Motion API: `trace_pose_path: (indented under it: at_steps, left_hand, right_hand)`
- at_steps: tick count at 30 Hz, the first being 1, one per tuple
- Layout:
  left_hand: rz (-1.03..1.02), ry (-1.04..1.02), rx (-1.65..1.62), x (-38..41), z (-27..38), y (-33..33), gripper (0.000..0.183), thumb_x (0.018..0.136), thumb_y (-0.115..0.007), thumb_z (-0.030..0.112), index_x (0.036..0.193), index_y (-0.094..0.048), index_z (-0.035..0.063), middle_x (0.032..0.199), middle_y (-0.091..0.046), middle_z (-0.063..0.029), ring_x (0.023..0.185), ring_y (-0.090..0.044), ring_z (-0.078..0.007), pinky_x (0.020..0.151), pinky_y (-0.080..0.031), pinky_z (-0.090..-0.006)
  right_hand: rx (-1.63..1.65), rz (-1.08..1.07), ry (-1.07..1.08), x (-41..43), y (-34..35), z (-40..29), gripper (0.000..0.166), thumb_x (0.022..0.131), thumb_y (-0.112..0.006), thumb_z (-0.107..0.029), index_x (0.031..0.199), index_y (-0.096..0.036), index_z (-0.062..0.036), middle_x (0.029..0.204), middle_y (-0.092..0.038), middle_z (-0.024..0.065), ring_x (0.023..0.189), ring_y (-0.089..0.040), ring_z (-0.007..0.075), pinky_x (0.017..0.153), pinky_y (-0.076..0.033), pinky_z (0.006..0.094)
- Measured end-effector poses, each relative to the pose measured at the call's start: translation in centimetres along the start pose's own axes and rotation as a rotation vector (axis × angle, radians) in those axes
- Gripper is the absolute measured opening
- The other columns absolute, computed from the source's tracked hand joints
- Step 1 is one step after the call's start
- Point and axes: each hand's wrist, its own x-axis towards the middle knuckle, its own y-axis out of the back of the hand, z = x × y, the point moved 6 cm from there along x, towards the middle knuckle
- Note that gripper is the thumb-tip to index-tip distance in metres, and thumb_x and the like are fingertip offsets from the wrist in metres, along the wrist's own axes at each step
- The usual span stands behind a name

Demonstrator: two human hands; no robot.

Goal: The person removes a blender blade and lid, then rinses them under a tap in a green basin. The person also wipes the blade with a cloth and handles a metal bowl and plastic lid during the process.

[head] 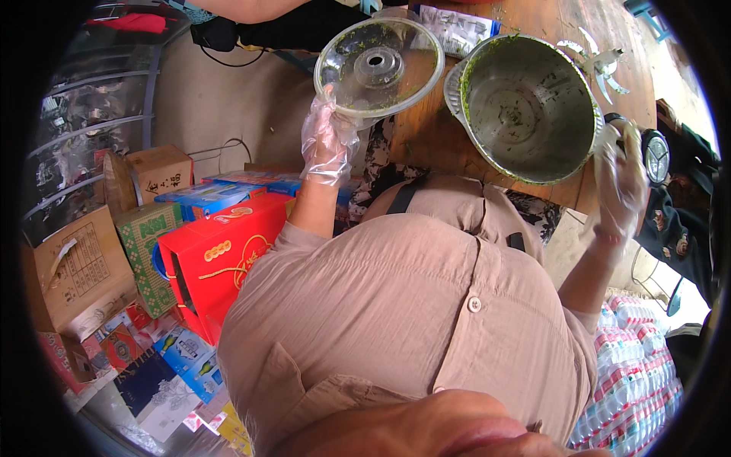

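My left hand (329,137), in a clear plastic glove, grips the near edge of a round transparent lid (420,85) with a raised centre. Green bits cling to the lid's inside. In the same kind of glove, my right hand (621,171) is at the right side of a metal pot (537,114); whether its fingers grip the pot's handle cannot be told. The pot tilts towards me, with green bits on its rim and wall and dark specks on its bottom. A blade assembly (606,64) with several curved blades lies just beyond the pot on the wooden table.
A printed plastic packet (457,29) lies behind the lid on the wooden table (425,140). A round dial-like object (657,157) is right of my right hand. Cartons and a red gift box (223,251) stand at left, shrink-wrapped bottles (628,371) at lower right. Part of another person shows at the top.
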Motion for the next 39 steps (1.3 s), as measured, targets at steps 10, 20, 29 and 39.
trace_pose_path:
  at_steps: [10, 20, 29, 39]
  left_hand:
    - [-0.141, -0.014, -0.127, -1.5, 0.4, 0.0, 0.039, 0.078, -0.039, 0.012, 0.114, -0.036, -0.0028, 0.107, -0.045, -0.0123, 0.095, -0.047, -0.0181, 0.083, -0.038, -0.0290]
    - [-0.118, -0.016, -0.161, -3.2, 1.6, 3.0, 0.037, 0.079, -0.043, 0.015, 0.113, -0.040, 0.0004, 0.106, -0.047, -0.0100, 0.094, -0.047, -0.0171, 0.083, -0.038, -0.0281]
    - [-0.205, -0.005, -0.407, -3.0, 1.1, 2.9, 0.038, 0.076, -0.046, 0.009, 0.111, -0.040, -0.0027, 0.104, -0.048, -0.0102, 0.094, -0.048, -0.0176, 0.083, -0.039, -0.0296]
    - [-0.300, 0.067, -0.363, -3.9, -0.7, 0.6, 0.038, 0.073, -0.050, 0.015, 0.107, -0.043, -0.0016, 0.101, -0.049, -0.0096, 0.087, -0.050, -0.0170, 0.076, -0.043, -0.0288]
  right_hand:
    - [0.370, -0.282, -0.339, 3.3, -6.2, 9.4, 0.026, 0.071, -0.058, -0.012, 0.093, -0.053, 0.0000, 0.077, -0.055, 0.0015, 0.068, -0.048, 0.0082, 0.058, -0.040, 0.0233]
    - [0.236, -0.389, 0.106, 8.6, -4.2, 2.8, 0.020, 0.075, -0.056, -0.015, 0.091, -0.054, -0.0024, 0.089, -0.053, 0.0052, 0.086, -0.048, 0.0155, 0.077, -0.036, 0.0247]
    - [0.119, -0.126, 0.527, 18.5, 3.1, 3.9, 0.021, 0.068, -0.058, -0.008, 0.086, -0.048, -0.0018, 0.076, -0.054, 0.0085, 0.069, -0.053, 0.0183, 0.062, -0.042, 0.0249]
    - [-0.534, 0.281, 0.146, 17.6, 5.3, -0.9, 0.019, 0.068, -0.054, -0.014, 0.085, -0.051, -0.0053, 0.071, -0.054, 0.0088, 0.064, -0.049, 0.0155, 0.061, -0.041, 0.0273]
